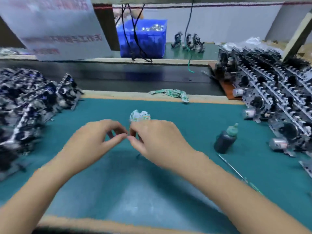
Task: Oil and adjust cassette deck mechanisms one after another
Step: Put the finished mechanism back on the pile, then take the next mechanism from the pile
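Two hands meet over the middle of the green mat (152, 183), fingertips nearly touching. On the left hand (94, 139) the thumb and forefinger curl toward each other as if pinching, and the right hand (157, 141) curls the same way; whether anything small sits between either pair is lost to blur, so I cannot tell. Just beyond the right hand's knuckles lies a crumpled scrap of pale printed cloth (139, 115) on the mat. Right of the hands stands a dark oil bottle (225, 140) with a green nozzle cap, upright, and a thin metal rod (231, 167) lies on the mat near its base. Farther right, cassette deck mechanisms (270, 92) are stacked in tidy rows, small motors showing at their near ends. At the left edge sits a looser heap of mechanisms (28, 105). On the far lip of the bench lies a green patterned rag (170, 93). Beyond a dark strip, a blue bin (143, 39) stands with cables hanging before it, and a few more mechanisms (189, 41) to its right.
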`<state>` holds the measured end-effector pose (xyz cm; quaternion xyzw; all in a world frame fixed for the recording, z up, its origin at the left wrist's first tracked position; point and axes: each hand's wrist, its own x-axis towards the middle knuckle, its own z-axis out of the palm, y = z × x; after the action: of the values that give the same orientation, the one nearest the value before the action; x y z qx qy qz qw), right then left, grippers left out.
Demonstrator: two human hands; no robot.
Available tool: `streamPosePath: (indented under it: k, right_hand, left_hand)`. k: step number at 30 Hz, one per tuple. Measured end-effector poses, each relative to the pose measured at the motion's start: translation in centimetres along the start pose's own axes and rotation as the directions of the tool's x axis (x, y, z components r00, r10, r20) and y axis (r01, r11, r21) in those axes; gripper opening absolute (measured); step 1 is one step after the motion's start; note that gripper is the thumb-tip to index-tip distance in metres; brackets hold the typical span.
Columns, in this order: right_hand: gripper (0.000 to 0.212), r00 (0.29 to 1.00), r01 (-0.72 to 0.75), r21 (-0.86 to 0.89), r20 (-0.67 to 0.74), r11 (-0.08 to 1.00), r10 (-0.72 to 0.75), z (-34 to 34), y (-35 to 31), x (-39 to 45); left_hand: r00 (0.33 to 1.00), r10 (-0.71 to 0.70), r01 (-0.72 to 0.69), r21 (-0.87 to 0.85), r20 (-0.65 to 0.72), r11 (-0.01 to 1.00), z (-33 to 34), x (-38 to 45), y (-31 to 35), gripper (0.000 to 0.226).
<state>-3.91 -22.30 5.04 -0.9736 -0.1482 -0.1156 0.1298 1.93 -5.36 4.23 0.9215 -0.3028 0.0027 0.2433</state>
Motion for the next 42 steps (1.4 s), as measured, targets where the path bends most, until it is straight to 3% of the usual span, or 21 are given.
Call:
streamPosePath:
  k: [3,8,10,12,14,17,21,23,25,27,30,33,36,40,42]
  right_hand:
    - [0.025,0.977,0.21,-0.054,0.057,0.976,-0.207,3.1,-2.8,5.9]
    - [0.036,0.893,0.447,-0.05,0.083,0.893,-0.442,7.6,-9.6,12.8]
    - [0.045,0.879,0.471,0.036,0.059,0.881,-0.472,8.8,-12.0,14.1]
    - [0.049,0.868,0.494,0.053,0.031,0.868,-0.495,9.9,-14.5,15.4]
    - [0.045,0.842,0.536,0.022,0.049,0.844,-0.537,10.9,-16.3,16.2]
    - [0.035,0.833,0.545,0.043,0.091,0.837,-0.546,11.2,-17.5,17.0]
    - [0.03,0.853,0.508,0.098,0.081,0.856,-0.515,10.6,-17.8,16.7]
    - [0.029,0.854,0.506,0.114,0.072,0.855,-0.515,9.9,-17.6,15.8]
    - [0.029,0.867,0.481,0.148,0.062,0.864,-0.494,8.6,-16.8,14.5]
    - [0.029,0.891,0.432,0.195,0.061,0.881,-0.45,6.8,-15.0,12.7]
    - [0.031,0.925,0.354,0.261,0.041,0.898,-0.377,4.2,-11.0,9.4]
    - [0.032,0.959,0.274,0.283,-0.003,0.919,-0.285,2.0,-5.8,5.0]
    - [0.027,0.981,0.184,0.215,-0.107,0.959,-0.164,0.7,-0.8,-0.1]
    - [0.022,0.941,0.062,-0.014,-0.333,0.998,-0.063,0.4,4.7,-7.1]
    - [0.021,0.91,0.021,-0.079,-0.411,0.997,-0.051,0.7,6.9,-10.7]
  left_hand:
    - [0.982,-0.14,0.162,0.18,-0.129,0.97,-3.2,-1.9,-5.7,0.004]
    - [0.915,-0.296,0.399,0.501,-0.275,0.768,-7.6,-4.2,-14.8,0.05]
    - [0.898,-0.355,0.439,0.569,-0.259,0.695,-8.9,-5.4,-18.2,0.071]
    - [0.841,-0.504,0.516,0.579,-0.199,0.632,-10.4,-7.1,-21.2,0.08]
    - [0.789,-0.606,0.54,0.583,-0.101,0.606,-11.3,-8.5,-23.4,0.067]
    - [0.816,-0.578,0.456,0.639,-0.023,0.619,-11.4,-9.3,-24.9,0.044]
    - [0.817,-0.571,0.499,0.594,-0.079,0.631,-11.5,-10.4,-23.1,0.043]
    - [0.823,-0.566,0.488,0.571,-0.048,0.66,-11.8,-10.4,-21.6,0.06]
    - [0.864,-0.502,0.441,0.521,-0.027,0.731,-11.7,-10.2,-19.6,0.081]
    - [0.912,-0.41,0.369,0.495,-0.029,0.787,-11.3,-9.7,-16.5,0.082]
    - [0.982,-0.186,0.167,0.471,-0.006,0.866,-10.0,-8.0,-10.8,0.067]
    - [0.998,0.044,-0.063,0.566,0.047,0.822,-7.2,-5.2,-4.7,0.043]
    - [0.929,0.369,-0.303,0.603,0.015,0.738,-3.6,-2.7,0.8,0.038]
    - [0.831,0.556,-0.401,0.66,-0.03,0.636,2.5,-0.7,7.0,0.026]
    - [0.771,0.628,-0.43,0.643,-0.104,0.634,6.0,-0.5,9.3,0.015]
